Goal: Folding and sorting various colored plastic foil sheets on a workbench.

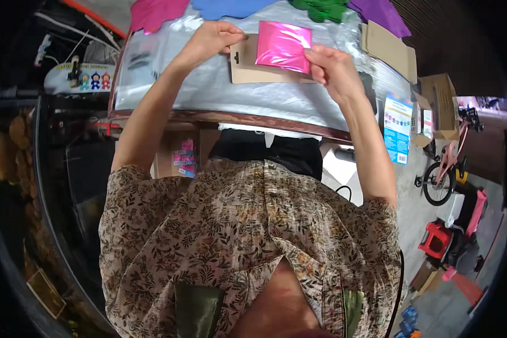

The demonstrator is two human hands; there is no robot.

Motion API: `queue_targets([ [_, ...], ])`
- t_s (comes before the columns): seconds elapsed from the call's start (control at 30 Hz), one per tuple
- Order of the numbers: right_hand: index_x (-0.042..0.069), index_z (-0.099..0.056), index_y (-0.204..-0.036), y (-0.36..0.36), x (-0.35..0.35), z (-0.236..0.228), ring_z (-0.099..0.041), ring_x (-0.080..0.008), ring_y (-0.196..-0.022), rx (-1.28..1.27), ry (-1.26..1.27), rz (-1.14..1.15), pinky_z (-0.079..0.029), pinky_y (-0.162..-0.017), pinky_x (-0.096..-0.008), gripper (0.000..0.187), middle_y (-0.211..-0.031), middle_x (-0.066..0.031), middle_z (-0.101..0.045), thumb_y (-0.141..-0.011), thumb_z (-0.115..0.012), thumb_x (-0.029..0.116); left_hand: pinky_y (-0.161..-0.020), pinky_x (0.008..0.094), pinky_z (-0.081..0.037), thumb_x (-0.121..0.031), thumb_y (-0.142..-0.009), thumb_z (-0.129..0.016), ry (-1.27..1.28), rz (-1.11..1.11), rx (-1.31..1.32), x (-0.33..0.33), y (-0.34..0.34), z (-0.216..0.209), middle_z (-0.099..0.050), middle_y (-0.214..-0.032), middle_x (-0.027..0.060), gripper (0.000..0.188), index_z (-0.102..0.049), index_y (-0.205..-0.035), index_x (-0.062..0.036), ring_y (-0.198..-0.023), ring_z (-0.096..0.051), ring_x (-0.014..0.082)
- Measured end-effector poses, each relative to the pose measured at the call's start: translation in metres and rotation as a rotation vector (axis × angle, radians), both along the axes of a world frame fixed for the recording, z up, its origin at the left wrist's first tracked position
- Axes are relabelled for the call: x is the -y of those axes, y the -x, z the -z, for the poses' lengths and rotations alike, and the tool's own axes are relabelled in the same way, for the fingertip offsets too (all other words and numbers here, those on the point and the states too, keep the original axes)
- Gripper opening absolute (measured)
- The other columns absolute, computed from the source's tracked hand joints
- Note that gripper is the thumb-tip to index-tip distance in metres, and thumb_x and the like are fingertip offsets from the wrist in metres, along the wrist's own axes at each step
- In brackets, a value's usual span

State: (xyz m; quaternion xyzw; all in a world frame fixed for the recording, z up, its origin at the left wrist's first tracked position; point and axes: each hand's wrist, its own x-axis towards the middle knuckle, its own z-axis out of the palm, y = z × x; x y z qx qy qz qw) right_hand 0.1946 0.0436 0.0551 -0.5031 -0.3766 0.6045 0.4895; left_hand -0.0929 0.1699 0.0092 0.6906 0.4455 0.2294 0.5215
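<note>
My left hand (213, 42) pinches the top left corner of a flat brown cardboard piece (245, 74) that has a dark hang slot near its left edge. Over this cardboard lies a shiny pink square packet (284, 46), covering much of its middle and right part. My right hand (335, 69) is closed on the packet's lower right edge, thumb on top. Whether the right fingers also grip the cardboard underneath is hidden. Both things are above a table (208, 101) covered with clear plastic.
Pink (158, 14), blue (231, 8), green (321, 9) and purple (380, 16) pieces lie along the table's far side. Cardboard (390, 50) sits at the far right. A blue-and-white printed package (398, 127) and an open carton (438, 104) stand right of the table; a pink bicycle (448, 163) is beyond.
</note>
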Motion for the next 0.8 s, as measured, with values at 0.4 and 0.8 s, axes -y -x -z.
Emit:
queue_targets([
  [0.4, 0.001, -0.074, -0.084, 0.006, -0.018, 0.051, -0.046, -0.0075, -0.046, 0.521, 0.176, 0.108, -0.032, -0.042, -0.0265, 0.014, -0.057, -0.0006, -0.056, -0.085, -0.079, 0.014, -0.099, 0.0378, -0.052, -0.03, -0.088, -0.076, -0.824, 0.026, -0.132, 0.068, -0.027, 0.024, -0.063, -0.134, 0.0131, 0.051, -0.063, -0.13, -0.0046, -0.12, -0.061, 0.0313],
  [0.8, -0.006, -0.075, -0.087, 0.005, -0.032, 0.045, -0.05, -0.0098, -0.048, 0.875, -0.045, -0.129, -0.036, -0.042, -0.0284, 0.018, -0.059, -0.0037, -0.06, -0.085, -0.076, 0.013, -0.124, 0.0445, -0.024, -0.045, -0.099, -0.055, -0.891, 0.201, -0.418, 0.078, -0.062, 0.046, -0.034, -0.16, 0.009, 0.067, -0.037, -0.154, -0.0109, -0.149, -0.029, 0.028],
])
